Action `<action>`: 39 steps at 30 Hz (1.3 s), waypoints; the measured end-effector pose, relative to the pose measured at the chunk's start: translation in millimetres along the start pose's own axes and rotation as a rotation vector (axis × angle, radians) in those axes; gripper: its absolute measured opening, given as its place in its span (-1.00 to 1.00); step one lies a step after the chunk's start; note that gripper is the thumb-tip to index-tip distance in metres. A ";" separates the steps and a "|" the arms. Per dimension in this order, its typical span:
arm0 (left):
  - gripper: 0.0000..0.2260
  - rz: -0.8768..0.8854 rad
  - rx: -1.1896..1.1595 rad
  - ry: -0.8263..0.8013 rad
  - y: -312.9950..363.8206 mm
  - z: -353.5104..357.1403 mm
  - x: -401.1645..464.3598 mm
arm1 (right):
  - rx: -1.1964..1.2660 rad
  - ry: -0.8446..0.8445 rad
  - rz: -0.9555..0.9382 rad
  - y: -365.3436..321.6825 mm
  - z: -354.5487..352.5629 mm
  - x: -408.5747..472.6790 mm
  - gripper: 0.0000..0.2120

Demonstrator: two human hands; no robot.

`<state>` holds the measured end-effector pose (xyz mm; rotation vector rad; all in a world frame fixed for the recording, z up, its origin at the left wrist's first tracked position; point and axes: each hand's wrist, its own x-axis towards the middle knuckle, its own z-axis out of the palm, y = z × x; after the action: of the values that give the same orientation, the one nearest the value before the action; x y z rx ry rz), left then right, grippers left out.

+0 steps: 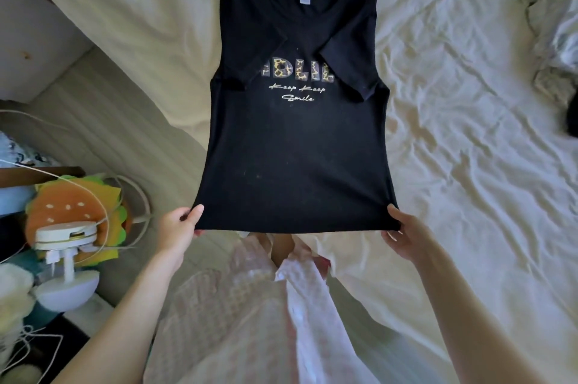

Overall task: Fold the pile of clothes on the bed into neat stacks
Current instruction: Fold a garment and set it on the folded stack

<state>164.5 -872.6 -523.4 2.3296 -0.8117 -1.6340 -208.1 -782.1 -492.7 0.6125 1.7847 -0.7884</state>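
A black T-shirt [297, 139] with leopard-print letters and white script lies face up on the cream bed sheet [469, 149], collar away from me. Both sleeves are folded inward across its chest. My left hand [179, 227] pinches the hem's left corner, thumb on top. My right hand [403, 233] pinches the hem's right corner. The hem is lifted slightly off the bed's near edge.
A heap of crumpled light clothes [553, 33] with a dark piece lies at the bed's far right. Left of the bed stand a burger-shaped cushion [75, 205], a white lamp [67, 261] and loose cables. The sheet is wrinkled around the shirt.
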 end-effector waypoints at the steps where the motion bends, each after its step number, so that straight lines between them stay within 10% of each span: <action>1: -0.82 -0.039 -0.038 0.000 -4.2 -1.8 -5.0 | 0.003 0.004 0.010 6.4 -1.5 -3.0 -0.89; 14: -0.95 -0.043 -0.619 -0.137 94.3 -21.6 -3.9 | 0.415 -0.170 -0.130 -76.7 39.7 -49.4 -0.92; 29: -0.90 0.013 -0.900 -0.082 310.0 32.0 73.4 | 0.356 -0.188 -0.165 -262.1 180.3 -31.3 -0.85; 34: -0.85 -0.045 -1.036 -0.113 345.0 51.9 106.0 | 0.723 -0.236 -0.078 -290.4 215.7 -5.8 -0.77; 39: -0.72 0.282 -0.455 0.074 325.3 72.5 112.3 | 0.218 -0.178 -0.338 -271.8 230.2 13.9 -0.77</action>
<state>19.2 -1191.8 -497.8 1.8568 -0.6354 -1.4239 -269.3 -1133.2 -500.3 0.3689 1.6701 -1.2414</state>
